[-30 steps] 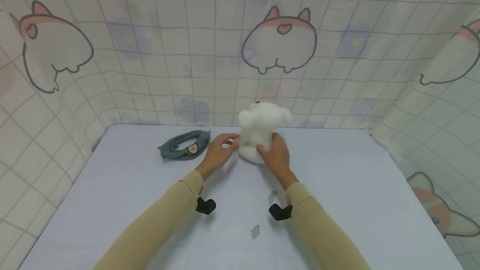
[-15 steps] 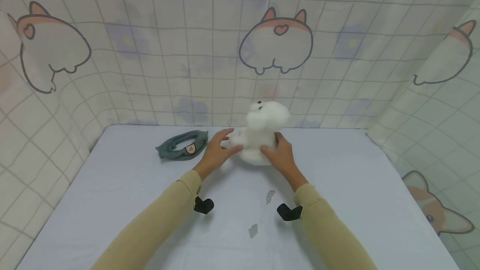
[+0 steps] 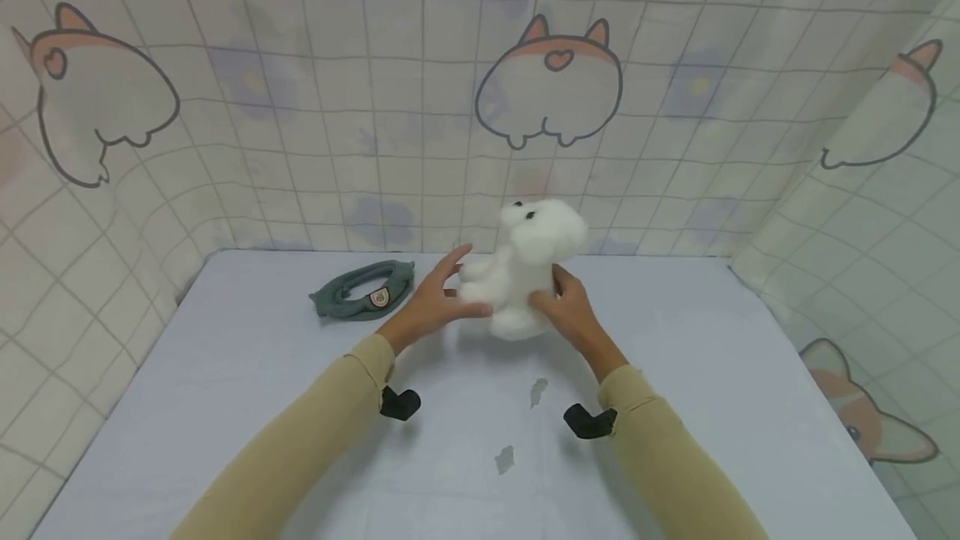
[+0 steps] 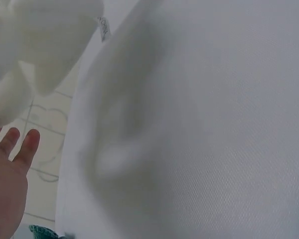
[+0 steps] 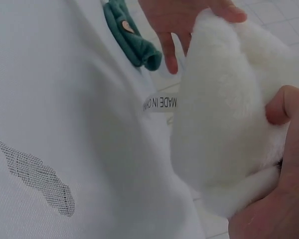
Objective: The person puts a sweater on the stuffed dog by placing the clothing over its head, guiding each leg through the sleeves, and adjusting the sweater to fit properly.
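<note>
A white plush toy animal [image 3: 525, 273] with dark eyes is at the back middle of the table, its head raised and its face turned toward the back left. My right hand [image 3: 576, 307] grips its back, thumb in front and fingers behind; the right wrist view shows them sunk in the fur. My left hand [image 3: 433, 298] is spread at the toy's legs, with fingers nearly straight and the thumb [image 5: 234, 14] lying against the plush. In the right wrist view, a white label [image 5: 162, 102] sticks out of the toy. The toy's underside shows no clear contact with the table.
Left of my left hand lies a grey-green cloth ring [image 3: 363, 292] with a small badge. The white table [image 3: 675, 357] has two grey patches near its middle. A patterned cloth [image 3: 420, 107] hangs behind and at both sides.
The toy has turned, bringing its face and legs round to the left, and has come slightly right and tilted. My right hand moved right with it; my left hand spread wider around its legs.
</note>
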Available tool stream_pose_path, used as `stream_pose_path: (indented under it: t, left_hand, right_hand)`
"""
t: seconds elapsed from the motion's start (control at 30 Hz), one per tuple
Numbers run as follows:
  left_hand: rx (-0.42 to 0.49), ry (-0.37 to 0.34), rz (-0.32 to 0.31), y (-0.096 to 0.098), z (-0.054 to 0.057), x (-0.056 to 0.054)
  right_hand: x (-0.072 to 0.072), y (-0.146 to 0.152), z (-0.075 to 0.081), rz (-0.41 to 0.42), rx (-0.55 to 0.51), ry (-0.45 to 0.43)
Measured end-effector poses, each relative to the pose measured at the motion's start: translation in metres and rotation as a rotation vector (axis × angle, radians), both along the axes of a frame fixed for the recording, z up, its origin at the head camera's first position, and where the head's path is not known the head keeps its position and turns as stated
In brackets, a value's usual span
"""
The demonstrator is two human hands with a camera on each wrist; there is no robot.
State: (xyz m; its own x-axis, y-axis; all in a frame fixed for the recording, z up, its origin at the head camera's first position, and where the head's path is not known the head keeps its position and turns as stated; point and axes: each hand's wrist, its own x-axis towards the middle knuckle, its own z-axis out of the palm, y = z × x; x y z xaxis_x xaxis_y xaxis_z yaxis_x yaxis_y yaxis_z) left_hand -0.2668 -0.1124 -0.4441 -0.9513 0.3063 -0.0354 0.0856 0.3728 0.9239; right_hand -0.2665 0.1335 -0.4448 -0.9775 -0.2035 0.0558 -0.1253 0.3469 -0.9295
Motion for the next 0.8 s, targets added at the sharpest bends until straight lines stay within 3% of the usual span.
stream_pose_path:
  t: [0.17, 0.37, 0.53, 0.8]
  left_hand:
    - [0.043, 0.027, -0.082, 0.004, 0.005, 0.001]
    - [0.055, -0.010, -0.078, 0.011, 0.011, 0.005]
    - [0.037, 0.010, -0.030, 0.016, 0.009, 0.005]
    - [0.006, 0.057, 0.123, 0.019, 0.005, 0.004]
  right_hand:
    - [-0.001, 0.000, 0.002, 0.047, -0.047, -0.042]
    - [0.000, -0.001, 0.002, 0.035, -0.077, -0.021]
    - [0.001, -0.003, 0.000, 0.016, -0.072, 0.008]
    - [0.004, -0.008, -0.002, -0.006, 0.119, 0.047]
